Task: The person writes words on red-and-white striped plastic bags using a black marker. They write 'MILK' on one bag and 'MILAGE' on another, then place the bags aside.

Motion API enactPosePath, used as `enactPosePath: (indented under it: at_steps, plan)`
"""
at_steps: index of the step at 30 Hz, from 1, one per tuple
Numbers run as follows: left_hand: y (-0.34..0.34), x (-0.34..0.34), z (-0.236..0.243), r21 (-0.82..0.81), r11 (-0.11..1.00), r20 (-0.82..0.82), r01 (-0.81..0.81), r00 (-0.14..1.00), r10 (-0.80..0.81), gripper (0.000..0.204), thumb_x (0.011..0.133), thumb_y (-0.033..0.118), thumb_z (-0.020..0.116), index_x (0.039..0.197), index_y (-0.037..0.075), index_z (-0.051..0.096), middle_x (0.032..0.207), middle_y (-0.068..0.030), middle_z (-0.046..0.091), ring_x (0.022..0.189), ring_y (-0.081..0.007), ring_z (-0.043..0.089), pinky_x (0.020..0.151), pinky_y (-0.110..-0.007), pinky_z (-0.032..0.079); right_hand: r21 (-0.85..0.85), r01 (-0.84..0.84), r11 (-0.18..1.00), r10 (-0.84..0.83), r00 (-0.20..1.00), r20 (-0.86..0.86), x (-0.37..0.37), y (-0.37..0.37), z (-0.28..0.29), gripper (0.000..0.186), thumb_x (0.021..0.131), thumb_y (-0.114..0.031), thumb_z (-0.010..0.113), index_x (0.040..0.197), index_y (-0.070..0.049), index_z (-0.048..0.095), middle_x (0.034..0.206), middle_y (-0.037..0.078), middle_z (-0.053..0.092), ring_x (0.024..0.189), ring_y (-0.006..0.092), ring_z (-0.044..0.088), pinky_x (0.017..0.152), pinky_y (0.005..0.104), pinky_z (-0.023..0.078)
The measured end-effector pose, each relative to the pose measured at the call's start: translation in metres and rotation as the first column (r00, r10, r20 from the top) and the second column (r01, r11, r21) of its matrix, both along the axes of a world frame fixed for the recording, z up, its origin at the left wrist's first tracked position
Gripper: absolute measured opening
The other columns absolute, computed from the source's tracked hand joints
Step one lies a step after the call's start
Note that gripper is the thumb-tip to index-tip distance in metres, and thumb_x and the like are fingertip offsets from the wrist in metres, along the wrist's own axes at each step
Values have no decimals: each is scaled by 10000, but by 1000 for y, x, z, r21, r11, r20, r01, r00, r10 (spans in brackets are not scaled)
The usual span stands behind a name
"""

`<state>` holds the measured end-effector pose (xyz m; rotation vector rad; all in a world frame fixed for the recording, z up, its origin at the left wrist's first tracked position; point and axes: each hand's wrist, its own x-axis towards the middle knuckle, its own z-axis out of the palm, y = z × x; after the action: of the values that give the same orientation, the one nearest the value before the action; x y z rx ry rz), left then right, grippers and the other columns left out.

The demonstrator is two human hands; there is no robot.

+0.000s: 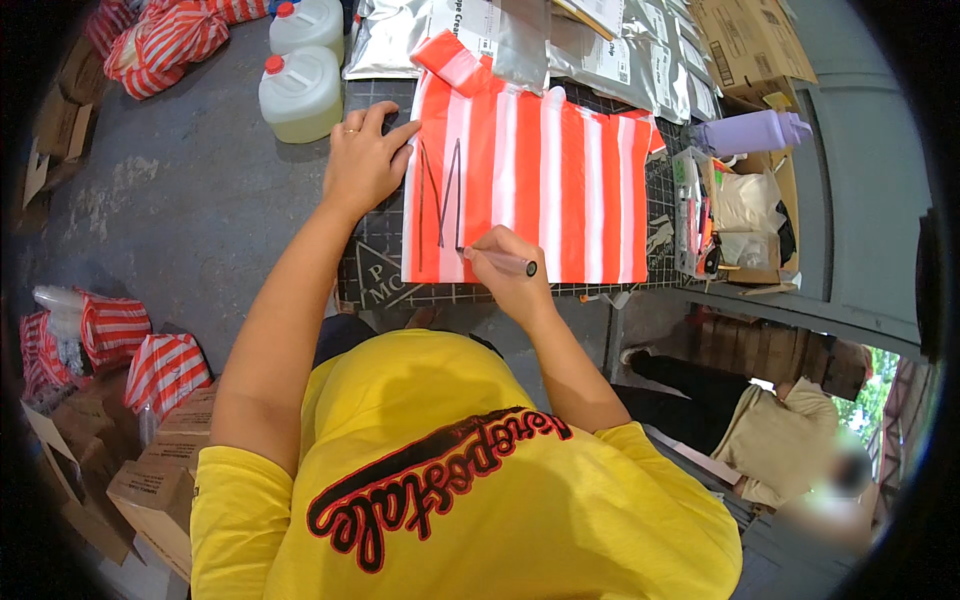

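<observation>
A red-and-white striped plastic bag [570, 190] lies flat on a dark gridded mat [370, 260]. My right hand [515, 285] is closed around a marker [510, 262] with a dark end. Its tip meets the bag low on the left side, at the bottom of a dark stroke. Several long dark strokes run down that side of the bag. My left hand [365, 160] lies palm down with its fingers apart, the fingertips at the bag's left edge. One finger wears a ring.
Silver pouches [640, 75] lie beyond the bag, with two red-capped jugs [300, 95] at far left. On the right are a purple bottle [745, 132] and a box of pens and packets [790, 235]. Cartons [165, 490] stand lower left; another person [770, 430] is lower right.
</observation>
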<state>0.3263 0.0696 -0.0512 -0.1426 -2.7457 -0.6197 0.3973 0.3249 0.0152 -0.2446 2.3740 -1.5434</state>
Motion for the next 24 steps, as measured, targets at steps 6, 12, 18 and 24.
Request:
enactPosePath:
  at_steps: [6,12,18,24]
  plan:
    - [1,1,2,1,1000,-35,-4,999,4,356,900,225,733,1254,241,766,1353,-72,619,1230,-287,547,998,-455,428,-3,-18,1000,18,999,40,16,6,4,136,926,-81,723,878,6,629,713,48,632,676,91,547,611,287,450]
    - [1,-3,4,3,1000,-40,-7,999,7,357,900,220,731,1255,231,766,1351,-75,620,1233,-290,546,994,-457,430,-41,-54,998,57,995,81,14,14,-9,106,937,-88,710,905,-1,660,804,34,679,748,71,576,663,264,467]
    - [0,-3,4,-4,1000,-28,0,1000,0,359,907,224,723,1264,232,762,1357,-77,618,1244,-293,543,998,-457,427,-12,75,997,-74,996,58,-29,16,2,98,936,-109,721,924,-17,691,815,20,675,757,78,591,687,267,484]
    - [0,-4,7,-5,1000,-8,-6,1000,6,355,913,224,717,1265,237,762,1359,-76,616,1256,-292,536,1008,-453,423,-53,140,989,-146,979,-141,-91,-9,5,136,934,-139,737,915,-14,686,797,26,673,739,83,603,681,272,494]
